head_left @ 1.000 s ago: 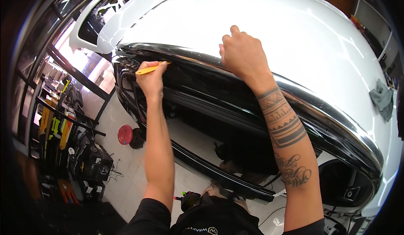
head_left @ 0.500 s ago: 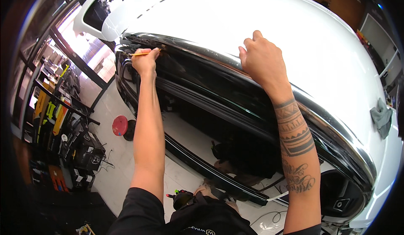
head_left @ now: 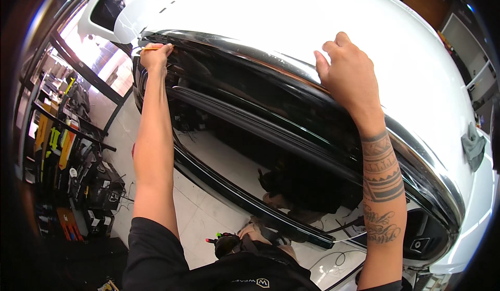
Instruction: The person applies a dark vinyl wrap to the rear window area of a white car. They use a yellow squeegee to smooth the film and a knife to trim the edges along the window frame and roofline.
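Note:
A white car body panel curves across the upper view, edged by shiny chrome trim above dark, glossy panels. My left hand reaches the far left end of the trim. Its closed fingers grip a thin yellow stick-like tool, whose tip is hidden by the hand or too small to make out. Over the white panel, just beyond the trim, is my right hand. Its fingers are loosely bent and the thumb stands apart; I see nothing in it.
A grey cloth lies on the panel at the right. Shelving with tools and boxes lines the left side. Below the car, a thin cable crosses the pale tiled floor. A white side mirror juts out at the far left.
My left hand has slid further left along the trim with the yellow tool. My right hand has shifted right over the white panel. The view has moved slightly; a red round-topped stool is now mostly hidden.

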Tool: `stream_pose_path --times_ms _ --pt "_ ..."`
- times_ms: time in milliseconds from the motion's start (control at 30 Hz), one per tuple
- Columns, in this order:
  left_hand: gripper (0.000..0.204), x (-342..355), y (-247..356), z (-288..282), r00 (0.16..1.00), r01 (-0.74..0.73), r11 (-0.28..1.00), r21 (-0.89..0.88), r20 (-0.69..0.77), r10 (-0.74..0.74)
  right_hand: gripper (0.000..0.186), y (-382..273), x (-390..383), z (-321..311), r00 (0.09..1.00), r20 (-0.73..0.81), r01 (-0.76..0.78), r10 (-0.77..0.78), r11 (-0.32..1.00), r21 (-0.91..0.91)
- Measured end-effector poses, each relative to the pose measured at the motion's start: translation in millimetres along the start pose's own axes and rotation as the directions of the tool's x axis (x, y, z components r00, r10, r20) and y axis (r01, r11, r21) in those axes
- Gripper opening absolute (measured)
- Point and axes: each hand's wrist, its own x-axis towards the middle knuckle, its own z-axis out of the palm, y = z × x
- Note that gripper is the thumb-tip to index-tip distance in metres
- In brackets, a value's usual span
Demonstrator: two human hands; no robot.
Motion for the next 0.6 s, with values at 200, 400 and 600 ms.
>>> stream_pose_path --times_ms 200,400,600 --pt "0.019 26 -11 -9 0.999 0.032 0.997 0.073 -0.015 -0.031 0.027 4 -2 5 0.997 -0.067 0.025 -0.027 0.999 -0.035" --pt "0.014 20 -8 -6 0.988 0.152 0.987 -0.044 0.038 -0.15 0.028 5 -3 6 1.0 -0.02 0.0 -0.002 0.996 -0.09" --pt "0.009 33 -1 9 0.942 0.335 0.933 -0.133 0.016 -0.335 0.03 6 -3 1 1.0 -0.009 -0.001 0.0 0.992 -0.126"
